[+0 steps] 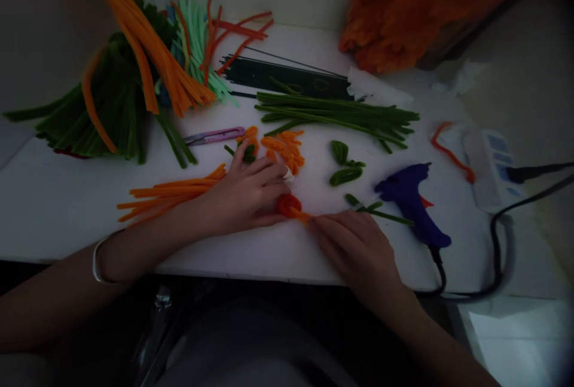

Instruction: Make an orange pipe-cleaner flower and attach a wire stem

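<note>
Between my hands, just above the white table, is a small red-orange coil [289,205] with an orange pipe cleaner piece [301,216] joined to it. My left hand [255,186] pinches the coil from the left, its index finger raised and a ring on one finger. From the right, my right hand [354,243] grips the orange piece between thumb and fingertips. Just beyond my left hand lie bent orange pipe cleaner pieces [287,151], partly hidden by its fingers. Green looped leaf shapes [345,174] lie to the right of them.
A blue glue gun [415,201] lies at the right, its cord running to a white power strip [491,168]. Green pipe cleaners [336,115], dark stems [282,79] and purple-handled snips [217,135] lie farther back. Orange pipe cleaners [170,192] lie beside my left forearm.
</note>
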Tool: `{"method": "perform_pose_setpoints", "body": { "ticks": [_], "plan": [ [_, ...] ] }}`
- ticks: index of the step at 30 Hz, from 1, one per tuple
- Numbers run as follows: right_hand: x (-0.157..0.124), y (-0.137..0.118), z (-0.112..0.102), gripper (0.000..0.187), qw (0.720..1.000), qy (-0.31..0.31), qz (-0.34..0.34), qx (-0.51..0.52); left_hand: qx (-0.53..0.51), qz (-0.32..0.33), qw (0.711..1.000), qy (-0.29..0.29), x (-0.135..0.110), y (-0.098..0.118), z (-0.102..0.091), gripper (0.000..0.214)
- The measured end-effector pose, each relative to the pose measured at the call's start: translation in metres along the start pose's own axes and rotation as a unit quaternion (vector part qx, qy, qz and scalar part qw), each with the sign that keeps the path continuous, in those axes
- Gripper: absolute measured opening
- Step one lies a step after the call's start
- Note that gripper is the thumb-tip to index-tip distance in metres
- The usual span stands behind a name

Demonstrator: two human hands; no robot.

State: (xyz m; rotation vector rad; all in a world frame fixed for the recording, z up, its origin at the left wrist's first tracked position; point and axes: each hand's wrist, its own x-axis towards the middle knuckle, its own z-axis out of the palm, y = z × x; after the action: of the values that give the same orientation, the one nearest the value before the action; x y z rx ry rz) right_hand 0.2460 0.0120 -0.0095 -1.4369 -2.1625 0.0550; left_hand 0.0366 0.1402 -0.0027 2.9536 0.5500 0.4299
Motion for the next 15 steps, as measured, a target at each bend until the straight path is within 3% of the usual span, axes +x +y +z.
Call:
{"method": "perform_pose_setpoints", "body": {
  "ticks": [3, 9, 15],
  "plan": [
    [0.007, -0.001, -0.003, 0.011, 0.996, 0.014, 0.042, 0.079, -0.013, -0.004, 1.0, 0.001, 0.0, -0.001, 0.001, 0.029],
    [0.024, -0.001, -0.01, 0.009, 0.984, 0.049, 0.1, 0.141, -0.109, -0.038, 0.99, 0.076, 0.001, -0.003, -0.001, 0.027],
    [0.035, -0.006, -0.017, 0.012, 0.973, 0.11, 0.132, 0.152, -0.315, -0.123, 0.933, 0.122, 0.002, 0.004, -0.012, 0.031]
  ]
}}
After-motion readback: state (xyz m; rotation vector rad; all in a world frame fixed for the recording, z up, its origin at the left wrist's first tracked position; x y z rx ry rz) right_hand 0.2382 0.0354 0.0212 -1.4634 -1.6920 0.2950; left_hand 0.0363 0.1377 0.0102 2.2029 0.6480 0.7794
